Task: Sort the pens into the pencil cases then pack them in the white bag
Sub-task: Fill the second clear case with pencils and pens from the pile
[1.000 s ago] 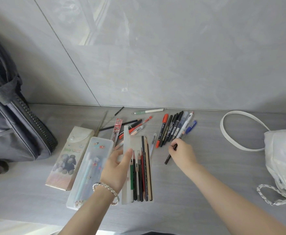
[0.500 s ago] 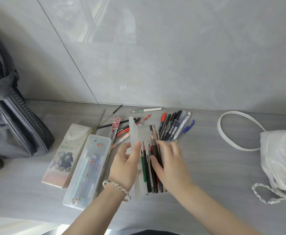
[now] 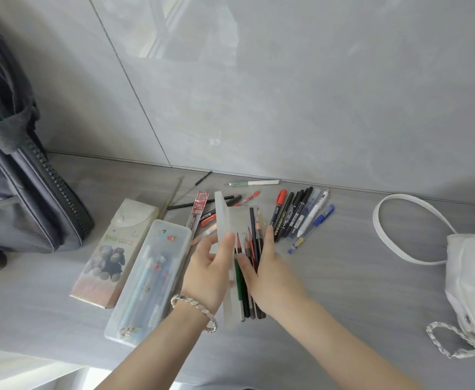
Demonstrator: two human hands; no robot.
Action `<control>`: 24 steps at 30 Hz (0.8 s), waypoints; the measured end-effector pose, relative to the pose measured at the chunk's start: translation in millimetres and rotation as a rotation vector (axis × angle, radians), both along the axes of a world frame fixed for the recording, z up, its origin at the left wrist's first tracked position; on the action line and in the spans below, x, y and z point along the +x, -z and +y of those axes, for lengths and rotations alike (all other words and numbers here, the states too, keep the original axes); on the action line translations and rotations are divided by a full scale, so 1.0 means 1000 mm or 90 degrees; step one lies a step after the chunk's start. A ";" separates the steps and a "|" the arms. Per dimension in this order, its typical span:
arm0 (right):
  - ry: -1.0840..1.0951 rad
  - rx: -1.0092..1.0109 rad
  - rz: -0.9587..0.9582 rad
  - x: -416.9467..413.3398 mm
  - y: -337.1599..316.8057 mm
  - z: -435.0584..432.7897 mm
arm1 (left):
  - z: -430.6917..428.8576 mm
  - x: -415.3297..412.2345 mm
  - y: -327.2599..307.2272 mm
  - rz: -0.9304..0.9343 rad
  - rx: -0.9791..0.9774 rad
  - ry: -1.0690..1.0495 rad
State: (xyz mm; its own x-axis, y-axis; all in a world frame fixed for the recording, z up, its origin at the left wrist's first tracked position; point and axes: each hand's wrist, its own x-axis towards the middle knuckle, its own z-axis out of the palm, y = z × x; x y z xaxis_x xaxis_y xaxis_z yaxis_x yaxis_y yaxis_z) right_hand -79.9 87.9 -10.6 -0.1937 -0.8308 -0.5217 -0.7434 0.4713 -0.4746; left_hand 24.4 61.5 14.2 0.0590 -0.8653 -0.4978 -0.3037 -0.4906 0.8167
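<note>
An open frosted pencil case (image 3: 232,220) lies in the middle of the counter with several pencils (image 3: 251,243) in its tray. My left hand (image 3: 211,274) grips its raised lid between thumb and fingers. My right hand (image 3: 270,274) lies flat over the pencils, fingers straight, pressing them into the tray. A row of markers and pens (image 3: 298,213) lies just right of the case. More pens (image 3: 216,213) lie behind it. A closed clear case (image 3: 151,277) and a teddy-bear case (image 3: 112,249) lie to the left. The white bag (image 3: 472,282) sits at the right edge.
A dark grey backpack (image 3: 13,175) stands at the left against the wall. The white bag's strap (image 3: 388,232) loops over the counter toward the pens, and its chain (image 3: 441,342) lies near the front. A grey tiled wall rises right behind the counter.
My right hand carried a black pen from the counter into the open case and now lies flat on the pencils. My left hand kept hold of the lid.
</note>
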 end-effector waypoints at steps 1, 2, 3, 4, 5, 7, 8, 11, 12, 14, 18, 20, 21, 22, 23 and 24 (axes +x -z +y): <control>0.020 -0.017 -0.029 -0.002 -0.005 -0.007 | -0.006 0.003 -0.001 -0.012 0.001 -0.006; 0.042 -0.045 -0.052 -0.005 -0.008 -0.017 | -0.013 0.008 -0.002 -0.020 -0.001 -0.016; 0.062 -0.093 -0.071 -0.008 -0.010 -0.029 | -0.020 0.015 -0.002 -0.029 -0.007 -0.022; 0.076 -0.150 -0.085 -0.013 -0.010 -0.041 | -0.027 0.020 -0.003 -0.046 -0.011 -0.023; 0.073 -0.198 -0.079 -0.018 -0.007 -0.057 | -0.034 0.027 -0.004 -0.063 -0.016 -0.025; 0.021 -0.234 -0.024 -0.026 0.008 -0.091 | -0.049 0.040 -0.003 -0.076 -0.021 -0.039; -0.022 -0.225 0.011 -0.029 0.016 -0.105 | -0.054 0.045 -0.003 -0.077 -0.021 -0.043; -0.180 -0.174 0.087 -0.024 0.040 -0.147 | -0.071 0.060 0.001 -0.060 -0.014 -0.065; -0.225 -0.155 0.104 -0.019 0.045 -0.158 | -0.076 0.064 0.002 -0.049 -0.010 -0.072; -0.314 -0.117 0.157 -0.010 0.051 -0.174 | -0.081 0.067 0.001 -0.029 -0.010 -0.086; -0.470 -0.061 0.290 0.000 0.059 -0.195 | -0.086 0.072 0.002 -0.026 -0.023 -0.082; -0.515 -0.080 0.352 0.002 0.066 -0.197 | -0.088 0.073 0.002 -0.029 -0.026 -0.086; -0.529 -0.097 0.369 0.002 0.067 -0.195 | -0.088 0.072 0.001 -0.026 -0.024 -0.087; -0.531 -0.116 0.368 -0.001 0.065 -0.192 | -0.087 0.071 0.000 -0.022 -0.025 -0.083; -0.515 -0.138 0.340 -0.005 0.061 -0.188 | -0.087 0.071 -0.001 -0.019 -0.029 -0.080; -0.478 -0.158 0.276 -0.011 0.054 -0.183 | -0.087 0.071 -0.003 -0.017 -0.031 -0.079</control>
